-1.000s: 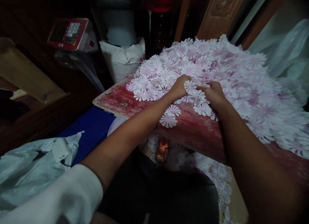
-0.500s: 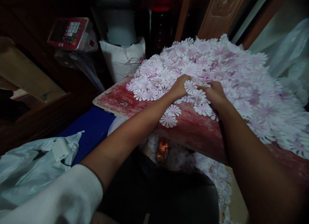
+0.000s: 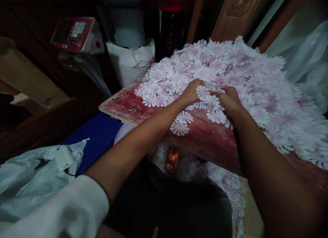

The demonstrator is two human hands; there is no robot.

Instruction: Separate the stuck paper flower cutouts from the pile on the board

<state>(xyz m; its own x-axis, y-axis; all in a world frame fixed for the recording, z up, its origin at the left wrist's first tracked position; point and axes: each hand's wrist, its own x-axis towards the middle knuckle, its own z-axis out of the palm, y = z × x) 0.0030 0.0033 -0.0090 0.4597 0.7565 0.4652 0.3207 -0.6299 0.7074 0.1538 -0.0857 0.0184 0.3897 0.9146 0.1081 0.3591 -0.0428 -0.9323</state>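
- Dim, cluttered room: a carved wooden panel [image 3: 237,15] and a dark bottle [image 3: 171,32] stand at the back, behind a white sack [image 3: 130,62].
- Further left sits a red digital scale [image 3: 74,34], with a clear plastic sheet [image 3: 82,72] trailing below it.
- A wide board with worn red paint forms the bench [image 3: 202,139], and it tilts down toward the person.
- White flower cut-outs [image 3: 246,80] with pink centres lie heaped across most of the bench, in a thick, overlapping pile.
- Two loose cut-outs [image 3: 179,123] lie apart from the pile on the bare red paint, just below the left hand.
- Left hand [image 3: 191,92]: half closed, with curled fingers pressed into the near edge of the pile. It may be gripping, but I cannot tell.
- Right hand [image 3: 229,101]: also curled, resting on the cut-outs just beside the left hand, with a small cluster of flowers between them. Any grip is hard to tell here too.
- A white sleeve [image 3: 61,207] covers the left arm near the elbow, beside a white plastic bag [image 3: 33,169] and a blue board [image 3: 97,139].
- More cut-outs [image 3: 230,193] lie below the bench, past its front edge.
- A pale plastic bag [image 3: 302,56] bunches against the far right of the pile.
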